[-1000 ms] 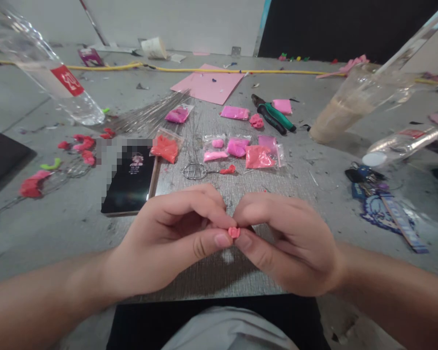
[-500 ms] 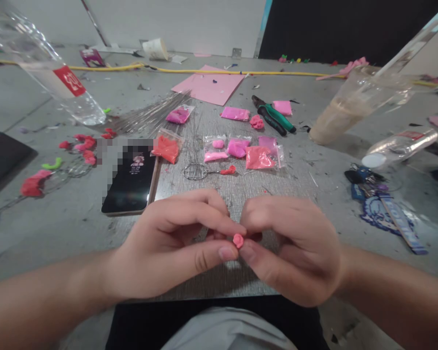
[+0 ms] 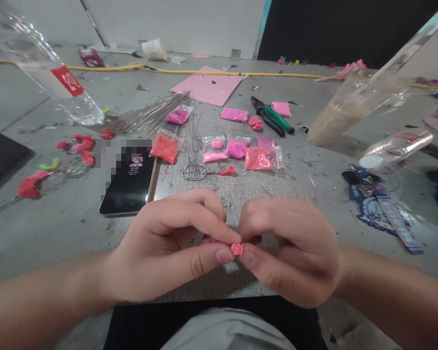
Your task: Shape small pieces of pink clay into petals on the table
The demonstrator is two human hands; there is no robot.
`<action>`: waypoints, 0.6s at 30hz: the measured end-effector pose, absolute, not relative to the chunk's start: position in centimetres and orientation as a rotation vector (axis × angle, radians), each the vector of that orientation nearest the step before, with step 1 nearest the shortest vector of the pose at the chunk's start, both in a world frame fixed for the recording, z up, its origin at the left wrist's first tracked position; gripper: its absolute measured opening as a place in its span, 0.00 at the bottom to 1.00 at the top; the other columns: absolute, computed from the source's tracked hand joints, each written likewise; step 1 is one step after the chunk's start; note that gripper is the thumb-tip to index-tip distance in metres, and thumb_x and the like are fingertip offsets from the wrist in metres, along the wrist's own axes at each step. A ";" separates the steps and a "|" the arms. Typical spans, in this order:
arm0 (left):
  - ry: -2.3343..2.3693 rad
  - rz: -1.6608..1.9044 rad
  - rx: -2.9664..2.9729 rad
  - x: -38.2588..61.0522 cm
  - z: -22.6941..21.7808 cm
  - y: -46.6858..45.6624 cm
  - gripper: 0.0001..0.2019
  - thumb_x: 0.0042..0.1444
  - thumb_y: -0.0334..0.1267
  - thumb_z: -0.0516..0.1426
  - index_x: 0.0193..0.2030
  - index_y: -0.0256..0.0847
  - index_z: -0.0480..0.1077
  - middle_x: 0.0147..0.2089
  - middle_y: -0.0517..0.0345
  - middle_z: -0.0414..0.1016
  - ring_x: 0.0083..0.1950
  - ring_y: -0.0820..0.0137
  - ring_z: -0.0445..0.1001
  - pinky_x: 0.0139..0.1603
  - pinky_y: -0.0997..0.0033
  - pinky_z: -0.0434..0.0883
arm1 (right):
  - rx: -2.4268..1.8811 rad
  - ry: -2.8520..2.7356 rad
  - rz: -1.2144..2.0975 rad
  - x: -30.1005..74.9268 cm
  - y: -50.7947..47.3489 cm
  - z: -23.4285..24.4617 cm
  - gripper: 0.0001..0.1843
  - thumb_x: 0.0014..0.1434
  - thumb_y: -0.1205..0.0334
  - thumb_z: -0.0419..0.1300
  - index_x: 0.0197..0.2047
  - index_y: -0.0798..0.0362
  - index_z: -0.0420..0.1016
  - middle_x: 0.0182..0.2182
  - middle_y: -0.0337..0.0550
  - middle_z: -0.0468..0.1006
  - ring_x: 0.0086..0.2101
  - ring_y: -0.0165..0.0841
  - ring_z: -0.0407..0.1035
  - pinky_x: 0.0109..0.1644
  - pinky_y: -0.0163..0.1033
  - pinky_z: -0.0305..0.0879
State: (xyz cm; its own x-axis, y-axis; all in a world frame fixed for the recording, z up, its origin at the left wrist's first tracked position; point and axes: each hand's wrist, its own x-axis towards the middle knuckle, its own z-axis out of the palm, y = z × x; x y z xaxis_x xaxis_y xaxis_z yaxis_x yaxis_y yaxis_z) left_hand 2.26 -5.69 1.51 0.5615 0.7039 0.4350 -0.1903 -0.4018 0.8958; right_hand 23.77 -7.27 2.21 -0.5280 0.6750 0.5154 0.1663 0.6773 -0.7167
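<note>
We cannot make out the fine folds of the coral piece point(image 3: 237, 249), partly covered by the fingers point(image 3: 224, 256). The left edge cuts off the tall bottle point(image 3: 67, 85) and the dark slab point(image 3: 3, 163); pixel blocks hide one corner of the phone point(image 3: 131, 189) from us.

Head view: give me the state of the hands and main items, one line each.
Left hand, pinching
Right hand, pinching
Pink clay piece, held between both hands
Phone, lying face up, screen lit
Green-handled pliers, lying unheld
Drink cup, partly filled
White-capped bottle, on its side, capped
</note>
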 end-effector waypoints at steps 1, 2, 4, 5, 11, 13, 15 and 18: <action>0.426 1.041 1.726 2.2 1.5 -5.7 0.07 0.58 0.27 0.67 0.42 0.40 0.82 0.33 0.59 0.72 0.31 0.74 0.74 0.31 0.74 0.76 | -0.645 -2.061 0.771 23.8 -7.3 2.2 0.07 0.66 0.65 0.60 0.34 0.53 0.71 0.25 0.38 0.75 0.26 0.26 0.67 0.30 0.33 0.67; 0.425 1.042 1.730 2.2 1.5 -5.7 0.07 0.58 0.26 0.67 0.41 0.40 0.82 0.33 0.59 0.72 0.31 0.74 0.74 0.31 0.74 0.76 | -0.643 -2.067 0.767 23.8 -7.3 2.1 0.07 0.66 0.65 0.59 0.34 0.53 0.71 0.25 0.38 0.75 0.26 0.26 0.68 0.30 0.33 0.67; 0.428 1.041 1.739 2.2 1.5 -5.6 0.07 0.57 0.25 0.67 0.41 0.40 0.82 0.33 0.59 0.72 0.31 0.74 0.74 0.31 0.74 0.76 | -0.636 -2.087 0.757 23.9 -7.3 2.1 0.07 0.66 0.66 0.59 0.34 0.53 0.71 0.25 0.39 0.76 0.26 0.27 0.68 0.30 0.33 0.67; 0.434 1.038 1.746 2.2 1.5 -5.6 0.07 0.57 0.26 0.67 0.40 0.41 0.82 0.32 0.59 0.72 0.31 0.74 0.74 0.31 0.74 0.76 | -0.632 -2.090 0.750 23.9 -7.3 2.1 0.06 0.66 0.66 0.59 0.34 0.54 0.71 0.25 0.40 0.76 0.26 0.27 0.68 0.30 0.33 0.67; 0.450 1.011 1.781 2.2 1.5 -5.5 0.07 0.57 0.28 0.68 0.43 0.40 0.81 0.34 0.57 0.74 0.33 0.73 0.76 0.33 0.74 0.77 | -0.638 -2.087 0.688 23.7 -7.4 2.2 0.06 0.65 0.70 0.58 0.34 0.53 0.70 0.24 0.41 0.76 0.26 0.27 0.68 0.30 0.34 0.68; 0.458 0.997 1.766 2.2 1.3 -5.5 0.08 0.58 0.28 0.68 0.44 0.40 0.81 0.36 0.56 0.76 0.35 0.71 0.77 0.35 0.73 0.78 | -0.666 -2.079 0.657 23.6 -7.5 2.3 0.07 0.64 0.70 0.58 0.33 0.53 0.69 0.24 0.41 0.75 0.25 0.27 0.67 0.29 0.34 0.67; 0.460 0.985 1.732 2.2 1.1 -5.5 0.08 0.59 0.28 0.67 0.44 0.40 0.81 0.37 0.55 0.76 0.37 0.71 0.78 0.37 0.73 0.78 | -0.682 -2.072 0.644 23.5 -7.5 2.2 0.08 0.64 0.69 0.59 0.32 0.53 0.69 0.23 0.40 0.74 0.24 0.27 0.65 0.28 0.34 0.65; 0.448 0.972 1.676 2.2 0.9 -5.7 0.08 0.60 0.28 0.66 0.45 0.40 0.81 0.38 0.56 0.75 0.37 0.72 0.78 0.39 0.73 0.79 | -0.678 -2.083 0.651 23.6 -7.6 2.2 0.09 0.64 0.69 0.59 0.31 0.52 0.68 0.23 0.39 0.74 0.24 0.27 0.64 0.27 0.34 0.64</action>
